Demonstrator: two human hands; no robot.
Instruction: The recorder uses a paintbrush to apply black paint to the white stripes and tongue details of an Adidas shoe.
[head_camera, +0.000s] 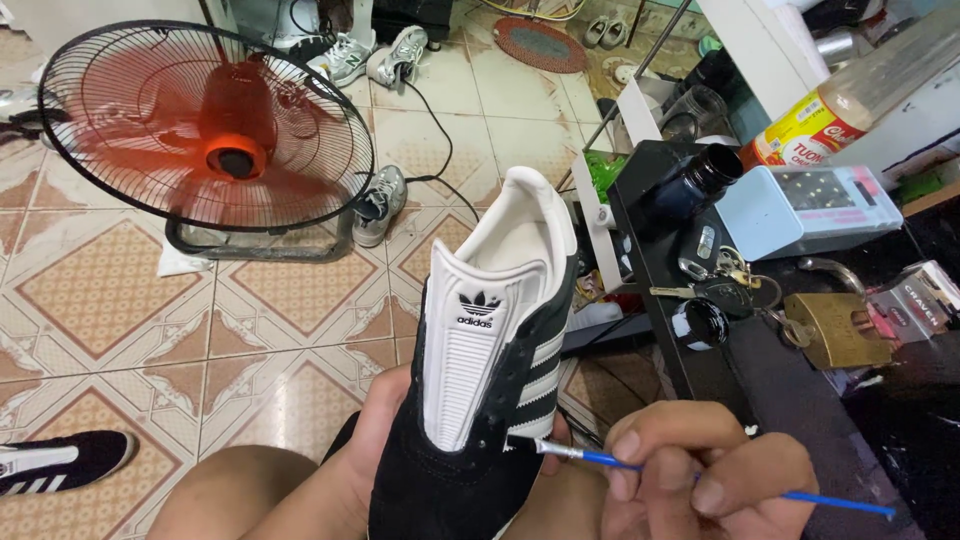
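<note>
Fan with a black wire cage and orange blades stood largest in view, on the tiled floor toward the far left, its blades a blur. Nearer the middle, a black suede shoe with white side stripes and a long white tongue was held upright above the person's knees, toe pointing down and the tongue rising toward the camera. The left hand was wrapped around the shoe's lower part from behind, fingers closed on the suede. The right hand was pinched shut on a thin blue-handled brush, whose tip touched the shoe's right edge just below the stripes. The two hands were apart, the shoe between them.

A black desk ran along the right. On it lay a pale blue box-shaped device at the far edge, a brass padlock nearer, a dark ink bottle at the far left corner, a bunch of keys just beside it, and a small round black lid at the desk's left edge. A matching black shoe lay on the floor at the left.
</note>
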